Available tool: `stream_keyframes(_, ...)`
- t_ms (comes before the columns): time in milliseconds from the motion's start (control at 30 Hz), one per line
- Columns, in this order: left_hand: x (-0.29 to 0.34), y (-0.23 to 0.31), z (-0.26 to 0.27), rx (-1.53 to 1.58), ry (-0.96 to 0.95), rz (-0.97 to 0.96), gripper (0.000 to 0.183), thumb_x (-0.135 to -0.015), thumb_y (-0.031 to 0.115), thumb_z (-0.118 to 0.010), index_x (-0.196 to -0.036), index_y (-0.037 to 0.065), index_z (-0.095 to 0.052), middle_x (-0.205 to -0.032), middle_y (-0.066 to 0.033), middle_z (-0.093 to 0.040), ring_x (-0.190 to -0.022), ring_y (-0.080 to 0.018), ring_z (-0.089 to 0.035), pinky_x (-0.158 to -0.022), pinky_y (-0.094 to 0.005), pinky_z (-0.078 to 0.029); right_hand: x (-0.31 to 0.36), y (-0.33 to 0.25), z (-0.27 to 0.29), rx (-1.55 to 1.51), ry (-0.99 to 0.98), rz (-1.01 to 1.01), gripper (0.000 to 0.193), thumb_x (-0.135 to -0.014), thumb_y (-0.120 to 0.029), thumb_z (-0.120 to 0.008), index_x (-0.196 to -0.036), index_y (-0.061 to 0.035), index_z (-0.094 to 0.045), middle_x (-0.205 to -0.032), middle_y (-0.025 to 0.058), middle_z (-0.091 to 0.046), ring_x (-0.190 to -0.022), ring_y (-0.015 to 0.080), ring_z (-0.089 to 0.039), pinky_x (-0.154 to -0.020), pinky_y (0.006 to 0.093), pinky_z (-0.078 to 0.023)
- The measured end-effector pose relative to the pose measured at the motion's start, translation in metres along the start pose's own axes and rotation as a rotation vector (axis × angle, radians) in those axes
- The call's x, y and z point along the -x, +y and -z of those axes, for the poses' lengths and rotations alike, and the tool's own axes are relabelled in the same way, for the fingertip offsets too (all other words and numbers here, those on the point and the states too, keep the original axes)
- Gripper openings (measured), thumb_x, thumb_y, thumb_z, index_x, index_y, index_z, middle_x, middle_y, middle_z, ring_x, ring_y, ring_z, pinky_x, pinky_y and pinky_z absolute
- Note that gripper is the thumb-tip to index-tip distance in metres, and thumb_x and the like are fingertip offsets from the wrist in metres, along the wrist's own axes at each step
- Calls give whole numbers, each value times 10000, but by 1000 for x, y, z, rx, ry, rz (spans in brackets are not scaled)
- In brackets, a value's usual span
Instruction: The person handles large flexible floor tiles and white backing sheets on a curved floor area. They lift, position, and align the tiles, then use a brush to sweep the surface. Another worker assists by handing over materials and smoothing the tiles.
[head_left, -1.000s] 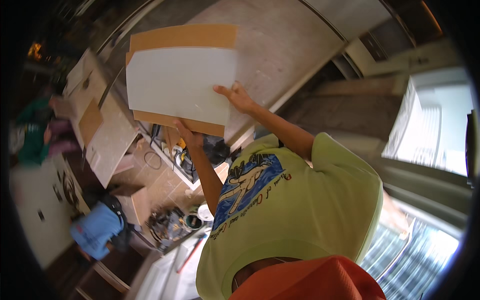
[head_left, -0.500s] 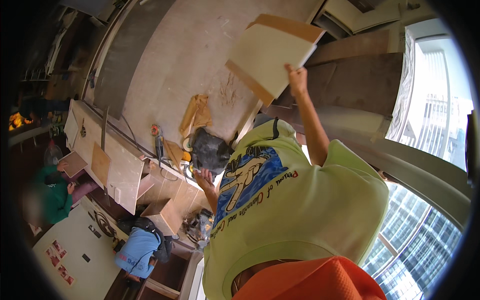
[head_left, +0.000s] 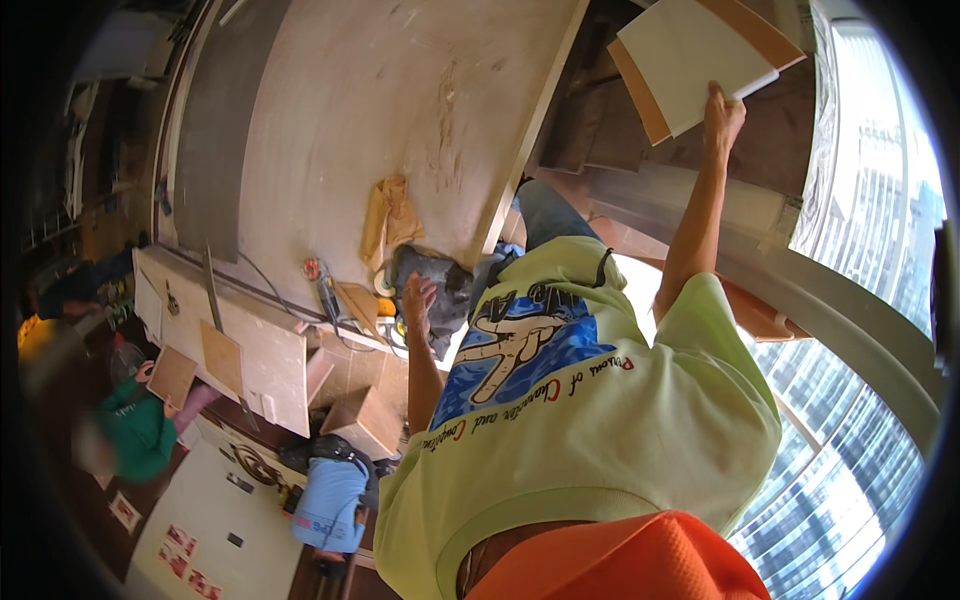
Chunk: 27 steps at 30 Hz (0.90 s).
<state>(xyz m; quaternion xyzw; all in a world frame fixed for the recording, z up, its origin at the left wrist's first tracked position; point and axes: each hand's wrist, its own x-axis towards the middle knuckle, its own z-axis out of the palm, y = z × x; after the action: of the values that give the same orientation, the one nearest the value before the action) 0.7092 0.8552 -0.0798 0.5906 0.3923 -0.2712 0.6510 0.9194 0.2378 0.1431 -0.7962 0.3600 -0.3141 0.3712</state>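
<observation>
My right hand (head_left: 722, 118) is closed on the near edge of a flat white panel (head_left: 690, 60), held out at the upper right with the arm stretched. Brown board (head_left: 641, 95) shows along two sides of the panel, as if lying under it. My left hand (head_left: 418, 300) is raised in front of my body with fingers extended and nothing in it. Behind it, on the large dusty table, lies a black bag or cloth (head_left: 445, 290). A crumpled brown paper (head_left: 392, 220) and a power tool with a cord (head_left: 322, 285) are close by.
The large dusty tabletop (head_left: 350, 110) spans the upper middle. A worker in a blue shirt (head_left: 330, 500) bends by a wooden box (head_left: 362, 420) at lower left; another in green (head_left: 140, 430) holds a small board (head_left: 172, 377). Windows (head_left: 885, 170) line the right side.
My right hand has carried the panel further right, away from the tabletop. The left hand has risen slightly. My body has turned, and a leg now shows beside the table.
</observation>
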Motion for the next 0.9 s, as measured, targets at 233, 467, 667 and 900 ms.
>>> stream_keyframes(233,-38,62,-25,-86,47,65,717,-867,581,-508,-1388,121,-334,-1277,-163,-509,-1124,-292,-535,-973,-426,-385,-88,116,-100,245,-182,-256,384,-803,-278,-599,-962,70,-631,-899,217,-669,-882,278,-656,-779,369,-472)
stream_keyframes(467,-32,114,-80,-249,140,257,734,-857,606,-504,-1375,111,-346,-1265,-173,-517,-1111,-311,-549,-969,-439,-394,-173,248,-247,465,-399,-377,429,-830,-298,-551,-1024,80,-607,-986,235,-642,-933,360,-628,-808,426,-471)
stream_keyframes(667,-56,175,-155,-313,166,274,561,-918,491,-487,-1332,119,-414,-1165,-123,-565,-988,-223,-590,-858,-353,-456,-214,343,-324,561,-600,-502,428,-829,-300,-516,-1079,37,-598,-1072,231,-615,-1014,364,-591,-845,435,-454)
stream_keyframes(900,-66,192,-211,-406,86,363,557,-946,460,-450,-1369,108,-365,-1205,-133,-535,-1074,-240,-554,-898,-376,-448,-241,403,-384,600,-610,-482,413,-828,-308,-501,-1115,-26,-595,-1114,210,-602,-1062,365,-563,-880,459,-448)
